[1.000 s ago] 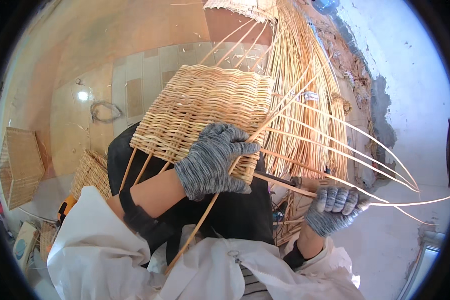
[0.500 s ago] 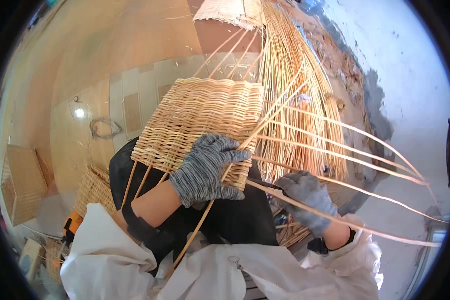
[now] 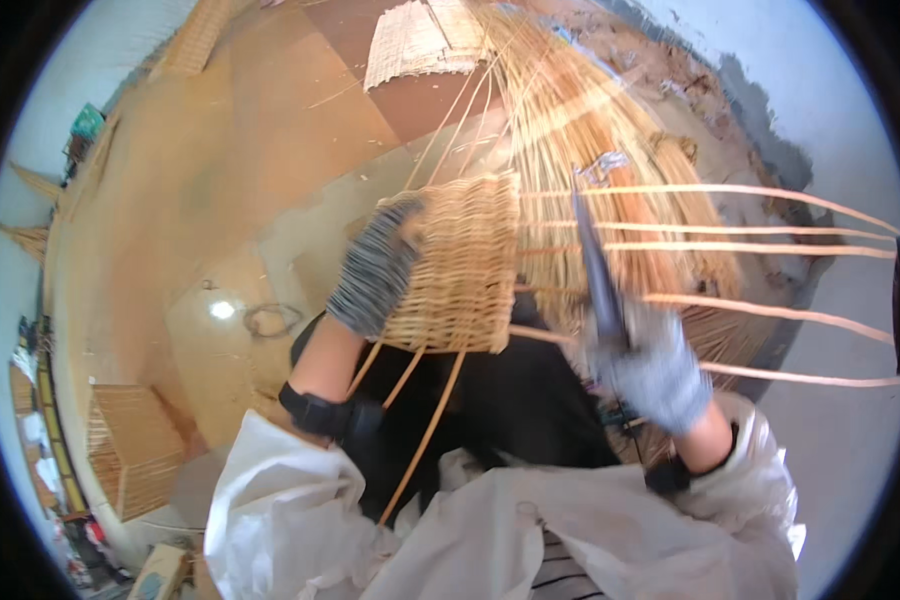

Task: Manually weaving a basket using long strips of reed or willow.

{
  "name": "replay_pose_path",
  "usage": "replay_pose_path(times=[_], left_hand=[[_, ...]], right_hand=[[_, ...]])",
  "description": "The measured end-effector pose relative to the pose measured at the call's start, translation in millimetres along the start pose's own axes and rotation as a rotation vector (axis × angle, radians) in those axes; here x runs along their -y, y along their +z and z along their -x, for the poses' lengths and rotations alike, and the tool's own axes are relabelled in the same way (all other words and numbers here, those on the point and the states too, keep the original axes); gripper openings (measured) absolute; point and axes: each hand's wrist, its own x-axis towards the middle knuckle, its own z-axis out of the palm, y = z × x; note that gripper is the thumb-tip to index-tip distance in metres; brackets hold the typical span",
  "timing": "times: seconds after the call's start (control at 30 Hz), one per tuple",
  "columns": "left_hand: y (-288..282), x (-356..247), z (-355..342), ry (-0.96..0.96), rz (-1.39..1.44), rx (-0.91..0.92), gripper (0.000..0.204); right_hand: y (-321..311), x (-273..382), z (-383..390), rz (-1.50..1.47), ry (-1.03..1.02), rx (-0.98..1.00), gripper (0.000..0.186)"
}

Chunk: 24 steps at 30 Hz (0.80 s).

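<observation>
Tan wicker panel [image 3: 458, 268], bare stakes [image 3: 760, 247] jutting right, slender dark tool [image 3: 598, 262] alongside

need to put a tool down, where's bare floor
The widest bare floor is left of the left hand, beyond the wire coil. A smaller patch lies between that coil and the woven piece. It's crowded on the right: strands stretch over the reeds near the right hand.

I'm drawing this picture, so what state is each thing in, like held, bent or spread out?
Woven panel: held by its left edge.
Sticks at right: poking out from the panel, slightly bent.
Dark tool: held, tip pointing forward.
Left grip: gloved, closed on the panel.
Right grip: gloved, closed around the tool, blurred.
Cane bundle: lying spread out.
</observation>
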Motion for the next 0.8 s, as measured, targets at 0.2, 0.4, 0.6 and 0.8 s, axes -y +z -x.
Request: replay_pose_path(times=[0.2, 0.4, 0.6, 0.8], left_hand=[[-145, 20, -36, -0.130, -1.543, -0.060, 0.034], [-222, 113, -43, -0.202, -0.916, 0.248, 0.025], [-146, 25, -7, -0.315, -0.233, 0.188, 0.043], [-67, -239, -30, 0.062, -0.360, 0.100, 0.047]], right_hand=[[68, -12, -155, 0.623, 0.316, 0.227, 0.026], [61, -28, -162, 0.461, 0.310, 0.351, 0.034], [-4, 20, -132, 0.178, 0.401, 0.279, 0.038], [-119, 107, -126, 0.143, -0.191, -0.456, 0.030]])
